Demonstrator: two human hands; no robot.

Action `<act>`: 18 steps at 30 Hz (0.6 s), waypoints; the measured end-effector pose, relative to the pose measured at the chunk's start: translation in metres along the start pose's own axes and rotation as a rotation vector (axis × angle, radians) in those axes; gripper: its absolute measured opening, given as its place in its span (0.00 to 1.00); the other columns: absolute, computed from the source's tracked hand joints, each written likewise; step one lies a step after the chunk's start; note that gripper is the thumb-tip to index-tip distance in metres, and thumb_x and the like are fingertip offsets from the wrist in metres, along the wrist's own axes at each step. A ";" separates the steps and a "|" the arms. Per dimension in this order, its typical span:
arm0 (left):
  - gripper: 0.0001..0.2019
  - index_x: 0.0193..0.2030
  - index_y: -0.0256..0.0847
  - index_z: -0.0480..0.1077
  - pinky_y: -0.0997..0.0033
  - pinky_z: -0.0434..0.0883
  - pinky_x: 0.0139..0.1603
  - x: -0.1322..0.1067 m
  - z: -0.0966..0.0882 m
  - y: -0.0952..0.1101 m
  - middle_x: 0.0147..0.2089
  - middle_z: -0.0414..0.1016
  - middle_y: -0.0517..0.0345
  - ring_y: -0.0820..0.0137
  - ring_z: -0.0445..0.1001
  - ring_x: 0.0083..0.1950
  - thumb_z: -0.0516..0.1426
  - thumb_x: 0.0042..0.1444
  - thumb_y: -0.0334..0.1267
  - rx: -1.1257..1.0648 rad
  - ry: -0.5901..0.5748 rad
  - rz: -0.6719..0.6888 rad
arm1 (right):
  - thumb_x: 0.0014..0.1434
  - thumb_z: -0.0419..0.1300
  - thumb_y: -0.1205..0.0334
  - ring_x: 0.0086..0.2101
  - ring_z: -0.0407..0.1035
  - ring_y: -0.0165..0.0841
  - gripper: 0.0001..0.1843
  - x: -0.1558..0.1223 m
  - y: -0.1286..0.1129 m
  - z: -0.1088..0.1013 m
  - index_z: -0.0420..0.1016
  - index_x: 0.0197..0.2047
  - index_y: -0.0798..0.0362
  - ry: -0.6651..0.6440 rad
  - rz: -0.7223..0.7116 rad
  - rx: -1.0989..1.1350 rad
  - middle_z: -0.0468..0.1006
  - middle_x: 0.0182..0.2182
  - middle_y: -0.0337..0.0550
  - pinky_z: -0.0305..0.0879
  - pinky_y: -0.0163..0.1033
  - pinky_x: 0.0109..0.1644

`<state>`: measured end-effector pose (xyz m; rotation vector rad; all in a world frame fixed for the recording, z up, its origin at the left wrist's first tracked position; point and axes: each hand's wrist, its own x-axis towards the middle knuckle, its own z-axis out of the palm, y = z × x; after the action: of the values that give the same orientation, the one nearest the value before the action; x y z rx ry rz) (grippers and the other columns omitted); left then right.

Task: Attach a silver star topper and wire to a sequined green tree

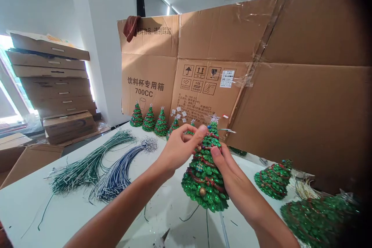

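A glittery green Christmas tree ornament [203, 178], with red garlands, small baubles and a clear star on top, is held up slightly tilted in front of me. My right hand [232, 170] grips it from the right side, thumb on the front. Close to the upper left of the tree, my left hand [181, 145] has thumb and fingers pinched together; what lies between them is hidden. A thin green cord [225, 130] with a silvery end sticks out to the right just below the star.
Bundles of green cords [90, 162] and blue cords [116, 174] lie on the white table [157, 209]. Several tree ornaments [148, 119] line the back; others [273, 180] lie at right. A large cardboard sheet [209, 38] stands behind. Stacked boxes [55, 81] are at left.
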<state>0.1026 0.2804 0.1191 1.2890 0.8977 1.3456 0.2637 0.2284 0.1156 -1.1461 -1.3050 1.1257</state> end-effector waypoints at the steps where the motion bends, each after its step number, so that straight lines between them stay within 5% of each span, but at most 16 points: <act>1: 0.28 0.39 0.41 0.73 0.71 0.74 0.36 0.001 -0.001 0.001 0.34 0.83 0.55 0.70 0.80 0.34 0.70 0.55 0.66 -0.027 0.001 -0.020 | 0.63 0.69 0.36 0.74 0.62 0.43 0.26 0.001 0.001 -0.001 0.81 0.61 0.34 0.042 0.035 0.026 0.80 0.66 0.34 0.57 0.51 0.79; 6: 0.26 0.42 0.41 0.74 0.65 0.81 0.43 0.001 -0.004 0.009 0.48 0.86 0.45 0.62 0.85 0.45 0.67 0.60 0.65 -0.128 -0.048 -0.021 | 0.61 0.68 0.35 0.56 0.83 0.48 0.28 0.010 -0.002 -0.011 0.84 0.59 0.40 0.083 0.250 0.359 0.88 0.55 0.43 0.82 0.52 0.56; 9: 0.20 0.37 0.41 0.75 0.70 0.78 0.40 -0.004 -0.004 0.013 0.42 0.83 0.52 0.67 0.82 0.43 0.65 0.64 0.58 -0.063 0.039 0.129 | 0.63 0.68 0.40 0.41 0.87 0.44 0.24 0.014 -0.009 -0.016 0.85 0.56 0.43 0.180 0.253 0.507 0.91 0.45 0.42 0.85 0.47 0.44; 14: 0.19 0.29 0.42 0.70 0.73 0.68 0.31 -0.013 -0.002 0.016 0.27 0.68 0.63 0.74 0.68 0.30 0.64 0.65 0.51 0.027 0.071 0.296 | 0.65 0.66 0.46 0.35 0.85 0.42 0.13 0.016 -0.019 -0.021 0.85 0.45 0.45 0.299 0.221 0.630 0.89 0.34 0.38 0.84 0.49 0.49; 18: 0.16 0.30 0.42 0.71 0.72 0.66 0.31 -0.022 0.001 0.020 0.27 0.69 0.64 0.74 0.66 0.29 0.66 0.64 0.48 0.191 -0.030 0.357 | 0.63 0.67 0.48 0.34 0.85 0.43 0.10 0.018 -0.016 -0.027 0.82 0.39 0.44 0.285 0.130 0.643 0.87 0.31 0.36 0.83 0.53 0.52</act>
<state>0.0977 0.2550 0.1337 1.6719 0.8151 1.5361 0.2895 0.2447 0.1348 -0.8660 -0.5834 1.2933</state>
